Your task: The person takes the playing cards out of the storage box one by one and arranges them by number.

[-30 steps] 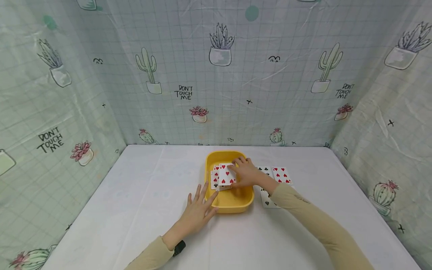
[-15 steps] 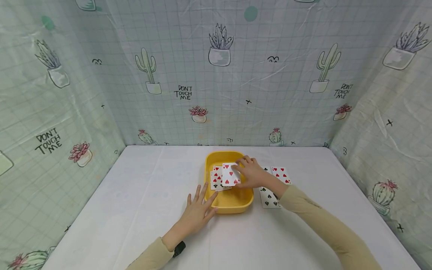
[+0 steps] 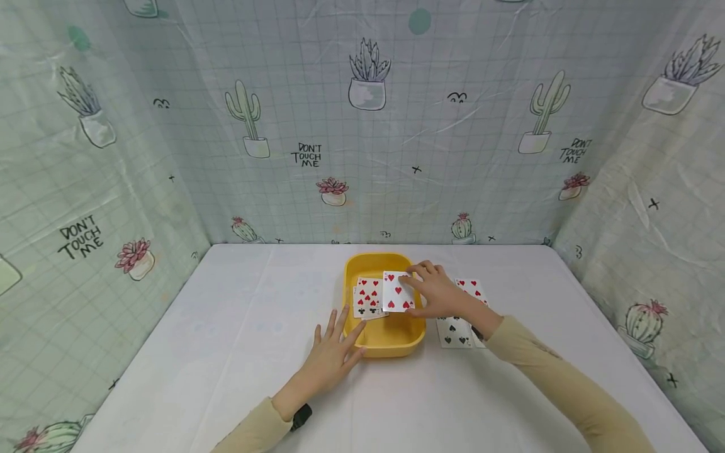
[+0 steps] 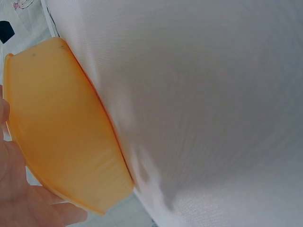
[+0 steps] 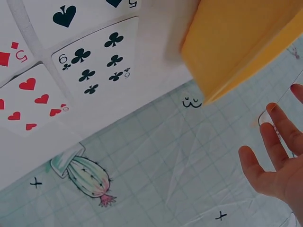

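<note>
My right hand pinches a playing card over the right side of a yellow plastic tray. It is a hearts card that looks like a five; the fingers cover part of its right edge. Beneath and left of it, several overlapping cards lie face up in the tray, hearts and clubs among them. My left hand touches the tray's near left rim with fingers spread and straight. In the left wrist view the same hand sits along the rim of the tray.
Right of the tray, face-up cards lie in a group on the white table: a six of clubs, a six of hearts, a five of diamonds and a spade card. My right forearm partly covers them. A printed cloth hangs behind.
My right hand has drawn the hearts card rightward, off the cards in the tray, so more of them shows. The left hand has stayed at the rim.
</note>
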Motion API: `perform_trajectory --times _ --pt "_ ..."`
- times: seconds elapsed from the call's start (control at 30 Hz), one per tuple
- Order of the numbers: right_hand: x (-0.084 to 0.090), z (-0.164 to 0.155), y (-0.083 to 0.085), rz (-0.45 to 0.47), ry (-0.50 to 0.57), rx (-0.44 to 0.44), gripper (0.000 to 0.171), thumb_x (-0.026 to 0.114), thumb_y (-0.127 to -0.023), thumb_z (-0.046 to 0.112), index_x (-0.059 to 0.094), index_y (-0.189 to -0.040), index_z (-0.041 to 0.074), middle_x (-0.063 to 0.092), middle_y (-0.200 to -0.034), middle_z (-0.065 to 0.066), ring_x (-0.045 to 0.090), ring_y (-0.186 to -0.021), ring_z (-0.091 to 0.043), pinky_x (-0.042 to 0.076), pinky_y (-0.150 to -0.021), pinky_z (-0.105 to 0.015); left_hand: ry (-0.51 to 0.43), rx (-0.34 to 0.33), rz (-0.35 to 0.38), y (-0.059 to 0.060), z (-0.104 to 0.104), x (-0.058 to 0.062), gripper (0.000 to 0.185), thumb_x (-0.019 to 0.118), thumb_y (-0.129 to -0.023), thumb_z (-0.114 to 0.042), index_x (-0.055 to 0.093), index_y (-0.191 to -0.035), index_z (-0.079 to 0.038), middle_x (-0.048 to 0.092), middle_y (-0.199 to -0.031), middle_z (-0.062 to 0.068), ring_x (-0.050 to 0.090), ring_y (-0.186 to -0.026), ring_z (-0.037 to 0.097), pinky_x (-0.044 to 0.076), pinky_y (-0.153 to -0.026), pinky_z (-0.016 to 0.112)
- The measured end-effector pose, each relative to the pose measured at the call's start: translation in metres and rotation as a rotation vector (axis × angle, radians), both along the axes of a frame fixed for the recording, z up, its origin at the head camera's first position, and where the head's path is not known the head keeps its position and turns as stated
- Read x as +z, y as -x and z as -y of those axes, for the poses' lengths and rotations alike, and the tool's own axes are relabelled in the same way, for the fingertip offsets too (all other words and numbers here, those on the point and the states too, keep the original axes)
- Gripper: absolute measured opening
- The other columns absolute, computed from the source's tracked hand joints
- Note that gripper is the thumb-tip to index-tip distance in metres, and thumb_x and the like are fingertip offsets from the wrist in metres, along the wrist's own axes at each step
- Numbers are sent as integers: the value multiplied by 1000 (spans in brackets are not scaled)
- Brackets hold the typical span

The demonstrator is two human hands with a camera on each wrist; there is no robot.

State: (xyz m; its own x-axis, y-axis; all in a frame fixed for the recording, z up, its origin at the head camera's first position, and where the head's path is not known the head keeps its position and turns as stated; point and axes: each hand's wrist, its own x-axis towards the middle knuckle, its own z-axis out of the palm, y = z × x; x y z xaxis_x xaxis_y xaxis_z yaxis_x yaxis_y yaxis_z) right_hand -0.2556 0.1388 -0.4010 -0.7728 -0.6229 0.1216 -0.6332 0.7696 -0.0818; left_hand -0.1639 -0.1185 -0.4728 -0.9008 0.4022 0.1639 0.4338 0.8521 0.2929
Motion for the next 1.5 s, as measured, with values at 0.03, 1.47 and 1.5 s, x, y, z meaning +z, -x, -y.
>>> perform_trajectory --times 0.03,1.47,1.5 --pt "0 -2 -1 3 -2 2 65 67 -73 44 46 -129 17 41 -132 -11 31 -121 -30 27 -99 -54 -3 -1 1 0 0 0 54 35 -91 -50 31 -139 -26 6 -151 12 9 -137 40 18 -97 67" --pt "-14 -87 -38 -69 74 -78 73 72 -68 43 46 -130 14 43 -131 -12 33 -116 -29 30 -93 -54 -9 -5 19 1 0 0 54 34 -91 -50 30 -140 -26 5 -151 12 7 -137 39 16 -98 67" --pt "-15 -89 -38 -64 73 -82 73 72 -68 42 46 -130 15 43 -131 -12 32 -116 -29 30 -93 -54 -9 -3 21 0 1 0 54 34 -91 -51 30 -140 -26 5 -151 12 6 -137 39 16 -98 67"
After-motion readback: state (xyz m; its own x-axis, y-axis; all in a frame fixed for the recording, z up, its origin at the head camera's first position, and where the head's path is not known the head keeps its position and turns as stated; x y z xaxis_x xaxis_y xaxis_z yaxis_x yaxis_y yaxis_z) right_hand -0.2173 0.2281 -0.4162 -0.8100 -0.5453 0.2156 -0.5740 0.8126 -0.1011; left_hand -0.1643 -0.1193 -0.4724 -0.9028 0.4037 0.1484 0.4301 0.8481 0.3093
